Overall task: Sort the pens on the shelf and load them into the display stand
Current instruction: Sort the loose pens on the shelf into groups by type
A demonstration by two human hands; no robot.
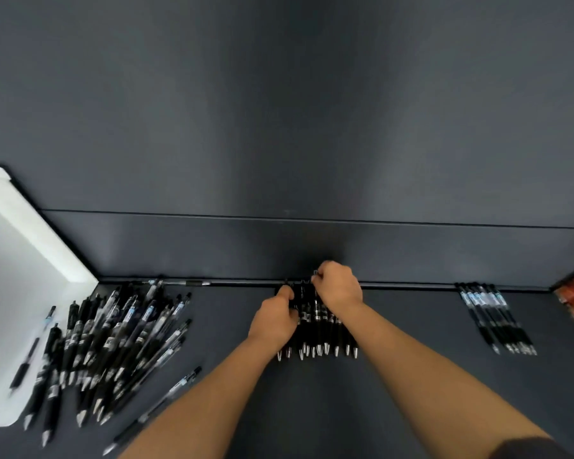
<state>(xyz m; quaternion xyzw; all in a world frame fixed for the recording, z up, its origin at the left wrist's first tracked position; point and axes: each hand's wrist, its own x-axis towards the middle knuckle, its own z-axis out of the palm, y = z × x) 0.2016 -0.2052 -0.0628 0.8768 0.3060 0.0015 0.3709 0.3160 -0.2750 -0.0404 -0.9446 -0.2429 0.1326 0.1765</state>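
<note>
Curling their fingers (323,276), left hand (274,321) and right hand (340,289) pinch pens (318,339) on dark shelf (411,326).

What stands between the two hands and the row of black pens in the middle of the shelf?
Nothing visible does. The left hand already grips the left side of the row of black pens, and the right hand pinches the far end of a pen in that row.
</note>
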